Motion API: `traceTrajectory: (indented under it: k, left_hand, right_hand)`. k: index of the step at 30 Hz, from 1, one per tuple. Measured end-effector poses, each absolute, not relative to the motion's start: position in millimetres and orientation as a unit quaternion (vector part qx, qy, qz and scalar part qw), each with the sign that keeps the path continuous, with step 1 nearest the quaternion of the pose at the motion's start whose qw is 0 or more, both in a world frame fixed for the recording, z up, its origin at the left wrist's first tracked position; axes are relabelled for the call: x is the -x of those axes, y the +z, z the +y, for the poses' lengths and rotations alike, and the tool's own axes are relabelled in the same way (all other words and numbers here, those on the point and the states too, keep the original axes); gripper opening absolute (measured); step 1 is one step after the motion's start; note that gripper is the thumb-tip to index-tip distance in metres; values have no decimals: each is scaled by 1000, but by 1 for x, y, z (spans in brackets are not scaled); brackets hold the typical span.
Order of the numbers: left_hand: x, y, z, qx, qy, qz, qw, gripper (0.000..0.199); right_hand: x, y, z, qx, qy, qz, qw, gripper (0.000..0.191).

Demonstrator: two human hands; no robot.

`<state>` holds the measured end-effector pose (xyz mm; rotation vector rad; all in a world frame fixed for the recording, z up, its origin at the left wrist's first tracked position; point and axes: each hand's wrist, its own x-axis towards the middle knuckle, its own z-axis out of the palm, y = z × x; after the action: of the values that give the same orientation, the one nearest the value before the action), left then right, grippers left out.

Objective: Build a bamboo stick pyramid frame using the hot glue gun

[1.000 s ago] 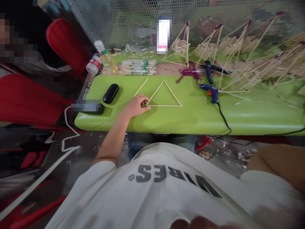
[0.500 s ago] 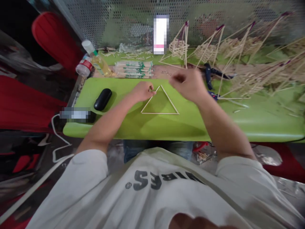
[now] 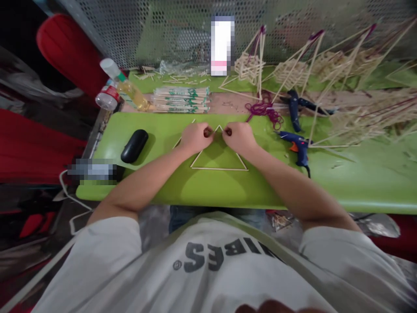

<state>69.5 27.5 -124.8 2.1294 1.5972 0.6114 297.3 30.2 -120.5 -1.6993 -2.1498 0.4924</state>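
Observation:
A triangle of thin wooden sticks [image 3: 219,168] lies flat on the green board [image 3: 215,191], its apex pointing away from me. Near that apex, my left hand [image 3: 197,137] has its fingers closed at the left side stick. My right hand [image 3: 239,137] is closed in the same way at the right side stick, a small gap away from the left hand. Another stick [image 3: 194,121] shows partly from under my left hand and forearm. Whether the fingertips hold anything smaller is hidden.
Purple string [image 3: 265,108], a blue glue gun [image 3: 299,145] and dark pliers-like tool [image 3: 295,111] lie right. Stick frames [image 3: 250,67] stand behind. Packed sticks [image 3: 182,100], an oil bottle [image 3: 132,93] and a black case [image 3: 134,146] are left.
My right hand has come left and down to the triangle's apex. My left hand stays near the apex on its left side. The purple string and glue gun are now uncovered.

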Motion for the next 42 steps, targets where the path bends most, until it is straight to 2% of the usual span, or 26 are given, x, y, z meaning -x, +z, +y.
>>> traceTrajectory:
  k: [6,24,31,42]
  left_hand:
    - [-71,-125,25,-769,198,579,181,14]
    - [-75,-127,28,-775,186,574,186,18]
    - [-76,-119,23,-773,172,582,185,20]
    - [-75,-123,24,-768,180,585,190,16]
  right_hand:
    - [-298,-116,28,597,182,-760,182,22]
    - [-300,-120,26,610,204,-740,197,17]
    - [-298,-123,26,615,207,-730,214,30]
    - [-297,-124,24,625,197,-723,219,32]
